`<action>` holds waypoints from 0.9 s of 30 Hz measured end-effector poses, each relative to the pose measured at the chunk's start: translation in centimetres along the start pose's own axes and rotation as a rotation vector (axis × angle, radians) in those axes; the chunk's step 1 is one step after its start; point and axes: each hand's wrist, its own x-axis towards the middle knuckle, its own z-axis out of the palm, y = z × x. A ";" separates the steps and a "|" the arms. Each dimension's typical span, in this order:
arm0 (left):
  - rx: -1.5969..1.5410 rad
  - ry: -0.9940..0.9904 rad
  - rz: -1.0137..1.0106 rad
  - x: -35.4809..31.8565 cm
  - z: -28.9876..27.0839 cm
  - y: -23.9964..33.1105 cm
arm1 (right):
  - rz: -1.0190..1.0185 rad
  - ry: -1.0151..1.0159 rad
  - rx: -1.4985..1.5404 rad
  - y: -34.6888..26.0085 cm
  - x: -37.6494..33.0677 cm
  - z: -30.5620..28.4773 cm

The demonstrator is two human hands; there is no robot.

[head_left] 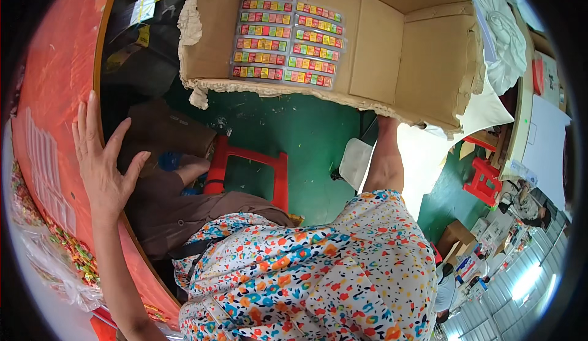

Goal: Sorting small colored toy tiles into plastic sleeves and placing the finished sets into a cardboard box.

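My left hand (105, 169) is open, its fingers spread over the edge of the red-orange table (58, 65), and it holds nothing. My right forearm (386, 160) reaches up to the near wall of a large open cardboard box (380, 53); that hand is hidden behind the box. Torn, ragged edges run along the box's rim. Inside, on its left side, clear plastic packs (263, 31) of small red, yellow and green pieces lie in two columns. The right part of the box shows bare cardboard.
A red plastic stool (278, 175) stands on the green floor beside a person's leg in brown clothing (208, 221). Bagged colourful wrapped pieces (73, 255) lie at the table's left. Another red stool (482, 181), a bench and other people are at the right.
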 end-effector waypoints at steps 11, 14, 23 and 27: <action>-0.010 -0.005 -0.022 0.8 -0.5 0.9 | 0.710 0.070 1.464 -8.5 -6.2 -1.8; -0.040 -0.041 -0.022 0.7 -0.4 0.7 | 0.898 0.060 1.849 -10.5 -6.7 -3.4; -0.097 0.220 -0.083 2.4 0.8 1.3 | 0.987 0.136 1.769 -18.9 -7.4 -7.2; -0.406 0.349 -0.172 7.2 2.7 3.0 | 0.989 0.162 1.760 -19.1 -6.1 -7.9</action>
